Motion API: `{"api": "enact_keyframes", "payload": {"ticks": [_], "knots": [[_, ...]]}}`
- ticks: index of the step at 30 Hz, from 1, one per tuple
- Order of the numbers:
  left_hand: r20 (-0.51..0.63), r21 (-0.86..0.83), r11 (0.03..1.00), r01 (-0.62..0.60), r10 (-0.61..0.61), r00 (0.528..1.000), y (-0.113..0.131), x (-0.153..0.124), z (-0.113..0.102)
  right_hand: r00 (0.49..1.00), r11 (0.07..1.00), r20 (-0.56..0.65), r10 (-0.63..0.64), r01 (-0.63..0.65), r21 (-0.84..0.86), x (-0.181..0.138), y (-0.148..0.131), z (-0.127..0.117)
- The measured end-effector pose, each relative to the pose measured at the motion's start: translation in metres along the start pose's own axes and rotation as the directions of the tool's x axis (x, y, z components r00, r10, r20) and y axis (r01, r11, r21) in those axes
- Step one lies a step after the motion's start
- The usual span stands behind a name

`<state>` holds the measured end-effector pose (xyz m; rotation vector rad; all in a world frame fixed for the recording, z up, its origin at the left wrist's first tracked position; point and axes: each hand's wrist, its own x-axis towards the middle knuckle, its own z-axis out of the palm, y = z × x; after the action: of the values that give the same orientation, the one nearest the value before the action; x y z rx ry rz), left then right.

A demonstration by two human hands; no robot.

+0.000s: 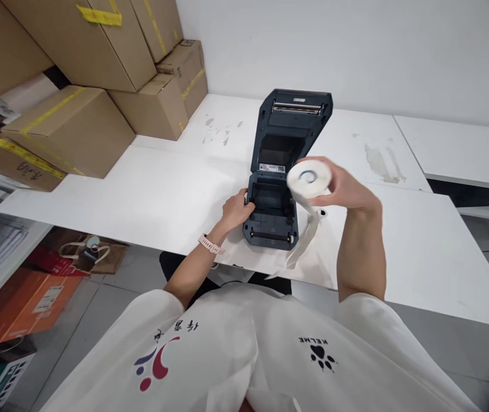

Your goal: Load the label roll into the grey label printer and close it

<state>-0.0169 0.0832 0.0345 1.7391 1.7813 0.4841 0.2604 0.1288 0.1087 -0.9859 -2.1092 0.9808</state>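
Paper roll (310, 177) (head view): a white roll with a pale blue core, held up in the air just above and to the right of the open printer, its flat end turned toward the camera.
Loose strip (305, 237): a tail of white paper hangs from the roll, runs down past the printer's right side and ends at the near desk edge.
Right hand (344, 187): wrapped around the roll from the right, fingers closed on its rim (the fingertips are hidden behind the roll).
Left hand (236, 209): at the printer's left wall, fingers curled over the edge and the thumb at the rim of the paper bay; a pale pink wristband (210, 244) sits on the wrist.
Printer (270, 229): a dark blue-grey unit near the front edge of the desk, its paper bay bare.
Lid (295, 117): swung up and back, standing nearly upright, with a metal bar along its top edge.
Desk (162, 189): white, with a few grey smudges behind and to the right of the printer.
Cardboard boxes (68, 129): stacked at the far left of the desk (yellow tape on several), well apart from the printer.
Below the desk: an orange box (25, 297) and a brown bag (87, 254) on the floor at the left.
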Motion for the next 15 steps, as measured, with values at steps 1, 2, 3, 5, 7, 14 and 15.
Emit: {"api": "enact_keyframes", "payload": {"ticks": [1,2,3,5,7,14,15], "knots": [[-0.004,-0.002,1.000,0.005,-0.005,1.000,0.000,0.000,0.000,0.996,0.998,-0.091,0.009,-0.003,0.062,-0.004,0.009,-0.009],[-0.007,-0.004,1.000,0.010,-0.010,1.000,0.001,0.000,0.001,0.984,0.995,-0.176,0.035,-0.017,0.103,-0.006,0.020,-0.015],[-0.010,-0.007,1.000,0.014,-0.014,1.000,0.001,0.000,0.001,0.965,0.991,-0.251,0.075,-0.045,0.122,-0.005,0.034,-0.019],[-0.015,-0.012,1.000,0.020,-0.020,1.000,0.002,-0.001,0.001,0.912,0.981,-0.369,0.181,-0.144,0.127,0.003,0.064,-0.017],[-0.017,-0.016,1.000,0.022,-0.022,1.000,0.003,-0.001,0.001,0.847,0.957,-0.445,0.291,-0.253,0.145,0.015,0.095,-0.007],[-0.026,-0.016,1.000,0.007,-0.007,1.000,0.000,-0.001,0.002,0.763,0.896,-0.474,0.439,-0.408,0.174,0.029,0.151,0.021],[-0.026,-0.020,1.000,0.003,-0.003,1.000,0.000,-0.001,0.002,0.777,0.901,-0.459,0.432,-0.391,0.187,0.021,0.152,0.017]]}}
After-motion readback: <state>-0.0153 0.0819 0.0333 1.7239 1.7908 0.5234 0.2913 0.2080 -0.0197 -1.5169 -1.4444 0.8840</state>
